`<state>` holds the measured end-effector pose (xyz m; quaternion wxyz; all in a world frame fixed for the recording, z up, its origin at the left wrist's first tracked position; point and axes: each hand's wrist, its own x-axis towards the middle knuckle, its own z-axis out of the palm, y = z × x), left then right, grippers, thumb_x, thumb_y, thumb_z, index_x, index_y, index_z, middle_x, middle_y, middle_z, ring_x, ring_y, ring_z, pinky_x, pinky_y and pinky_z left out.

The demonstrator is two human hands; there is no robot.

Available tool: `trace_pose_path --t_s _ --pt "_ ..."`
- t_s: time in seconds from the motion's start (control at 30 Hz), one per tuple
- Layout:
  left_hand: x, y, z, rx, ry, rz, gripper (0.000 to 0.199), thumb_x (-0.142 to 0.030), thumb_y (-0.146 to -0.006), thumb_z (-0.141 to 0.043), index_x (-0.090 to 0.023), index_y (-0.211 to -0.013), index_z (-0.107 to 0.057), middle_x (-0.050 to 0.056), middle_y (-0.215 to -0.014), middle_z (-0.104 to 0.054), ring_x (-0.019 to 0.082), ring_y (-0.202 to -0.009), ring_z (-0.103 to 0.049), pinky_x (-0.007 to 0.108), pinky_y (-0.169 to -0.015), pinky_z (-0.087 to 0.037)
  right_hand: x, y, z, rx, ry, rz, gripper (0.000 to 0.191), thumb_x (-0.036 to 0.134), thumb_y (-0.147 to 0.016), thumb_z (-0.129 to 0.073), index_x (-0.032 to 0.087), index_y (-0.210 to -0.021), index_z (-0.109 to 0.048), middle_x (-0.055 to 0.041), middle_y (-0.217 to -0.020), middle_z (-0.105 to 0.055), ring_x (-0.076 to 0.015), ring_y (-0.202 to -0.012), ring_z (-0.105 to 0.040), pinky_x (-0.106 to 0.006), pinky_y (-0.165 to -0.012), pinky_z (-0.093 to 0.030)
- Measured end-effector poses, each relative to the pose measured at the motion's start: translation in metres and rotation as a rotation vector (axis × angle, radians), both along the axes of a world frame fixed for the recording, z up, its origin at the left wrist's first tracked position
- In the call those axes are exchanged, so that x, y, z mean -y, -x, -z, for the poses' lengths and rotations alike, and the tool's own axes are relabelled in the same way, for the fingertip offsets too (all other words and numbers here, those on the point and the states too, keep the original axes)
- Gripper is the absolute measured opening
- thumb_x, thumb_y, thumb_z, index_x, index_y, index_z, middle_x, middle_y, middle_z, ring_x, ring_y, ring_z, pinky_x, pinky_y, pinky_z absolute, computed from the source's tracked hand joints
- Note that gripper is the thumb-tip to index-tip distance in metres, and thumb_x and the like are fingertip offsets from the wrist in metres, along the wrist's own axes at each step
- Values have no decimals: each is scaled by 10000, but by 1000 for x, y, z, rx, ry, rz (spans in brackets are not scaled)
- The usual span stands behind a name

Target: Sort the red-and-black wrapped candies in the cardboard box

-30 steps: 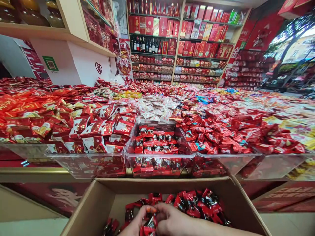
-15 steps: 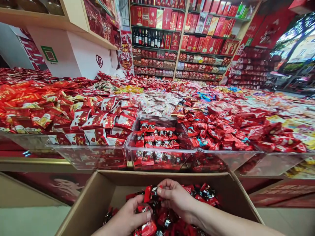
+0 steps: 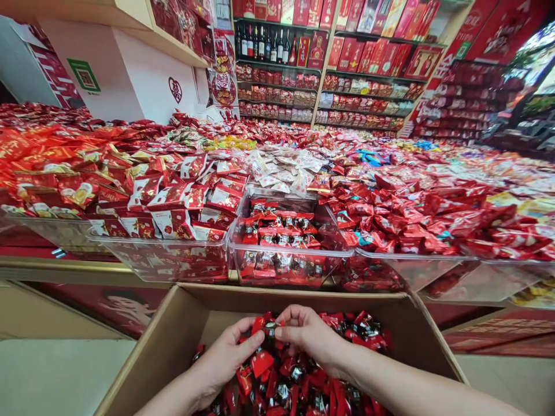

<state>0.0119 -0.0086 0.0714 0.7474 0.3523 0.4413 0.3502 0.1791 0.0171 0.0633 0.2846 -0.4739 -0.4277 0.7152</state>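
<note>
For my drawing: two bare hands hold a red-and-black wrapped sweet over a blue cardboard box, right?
The cardboard box is brown, not blue, in the head view. The left hand and right hand do hold the sweet over it.

Green-framed QR code [image 3: 85, 76] and red heart-shaped double-happiness sign [image 3: 176, 90] on the white pillar [image 3: 130, 66]

Across the middle of the frame we see red packets with white panels and gold specks [image 3: 173, 199] at left, plain orange-red wrappers [image 3: 34, 147] at far left, and white packets dotted red [image 3: 284, 170] at centre. At lower centre, we find glossy wrapped pieces in red and black [image 3: 299, 375] inside a brown carton [image 3: 173, 341]. At upper left, we notice a green-bordered square [image 3: 84, 75] with a black-and-white pattern, and a dark red heart [image 3: 176, 89] on a white wall [image 3: 150, 75].
</note>
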Motion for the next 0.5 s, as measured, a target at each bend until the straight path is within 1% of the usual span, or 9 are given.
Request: trace_pose_path --t_s 0.07,0.13,0.2,0.27,0.33,0.4,0.43,0.5 --pt "-1 -1 2 -17 -24 -11 297 -333 -701 -546 -183 -953 -595 21 -777 -690 174 -736 -599 302 -738 -424 1 2 4 42 -36 -30 261 271 -540 -651 160 -686 -466 56 -513 -505 -55 -416 -411 -187 -410 -321" --pt "-2 -3 5 -31 -23 -23 304 -373 -689 -545 -151 -876 -635 18 -657 -683 168 -647 -590 278 -653 -429 4 4 9 79 -52 -55 268 260 -530 -650 167 -670 -440 63 -485 -501 -51 -383 -388 -187 -396 -311" --pt "-3 -4 9 -33 -9 -60 308 -392 -674 -556 -130 -802 -654 10 -565 -658 146 -560 -561 248 -563 -412 6 6 15 86 -48 -85 280 273 -536 -641 177 -667 -413 68 -468 -503 -50 -355 -376 -191 -389 -310" --pt "-4 -5 14 -2 0 -99 290 -387 -684 -548 -124 -752 -650 7 -537 -642 122 -504 -533 227 -509 -390 7 7 20 48 -22 -111 287 313 -560 -624 185 -669 -391 64 -466 -513 -58 -352 -396 -195 -392 -318" --pt "-5 -5 18 48 30 -95 272 -376 -700 -534 -124 -695 -635 9 -519 -632 106 -466 -515 216 -480 -376 8 7 23 9 19 -129 286 351 -591 -599 188 -669 -377 51 -471 -531 -66 -361 -419 -195 -398 -321" --pt "-6 -4 20 93 81 -92 247 -356 -692 -554 -126 -627 -617 8 -504 -625 101 -461 -520 208 -475 -378 8 8 21 13 38 -139 270 369 -619 -569 185 -665 -375 39 -479 -537 -66 -359 -420 -194 -394 -319" --pt "-6 -3 19 109 118 -102 226 -339 -678 -576 -128 -604 -611 8 -510 -628 106 -478 -534 209 -488 -389 8 8 18 23 20 -132 248 356 -629 -554 182 -669 -382 36 -492 -534 -64 -363 -418 -195 -394 -323" --pt "-6 -1 14 160 219 -120 179 -316 -650 -610 -140 -624 -620 13 -551 -650 136 -540 -575 236 -545 -421 7 6 9 19 -90 -127 176 265 -634 -526 174 -742 -421 27 -565 -540 -74 -416 -451 -201 -414 -354"
